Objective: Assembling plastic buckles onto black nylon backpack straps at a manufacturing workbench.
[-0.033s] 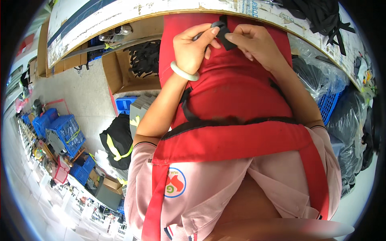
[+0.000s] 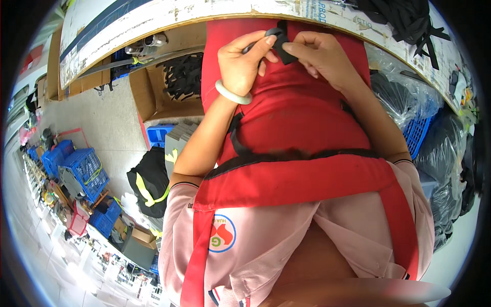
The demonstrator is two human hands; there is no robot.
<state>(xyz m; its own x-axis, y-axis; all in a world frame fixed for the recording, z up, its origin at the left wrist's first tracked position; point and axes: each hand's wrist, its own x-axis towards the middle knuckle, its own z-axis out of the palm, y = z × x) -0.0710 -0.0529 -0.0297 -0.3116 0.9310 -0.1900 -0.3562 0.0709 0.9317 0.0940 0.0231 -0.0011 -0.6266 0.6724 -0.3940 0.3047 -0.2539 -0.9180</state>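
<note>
A short piece of black strap [image 2: 288, 55] is held between my two hands, over the red apron [image 2: 302, 112] on my lap and just below the table edge. My left hand [image 2: 243, 62], with a pale bangle [image 2: 233, 93] on its wrist, pinches the strap's upper left part between thumb and fingers. A dark loop curls over beside that thumb. From the other side, my right hand [image 2: 321, 59] is closed on the strap, its thumb and forefinger at the right edge. My fingers partly hide how the strap is folded.
The white worktable [image 2: 199, 14] crosses the top, with a pile of black straps [image 2: 404, 23] at its right. A cardboard box [image 2: 146, 100] of black pieces stands left of my lap. Plastic-wrapped bundles [image 2: 442, 153] and a blue crate [image 2: 418, 134] are at my right.
Both hands and the strap have shifted very slightly to the left. The grip of each hand looks the same.
</note>
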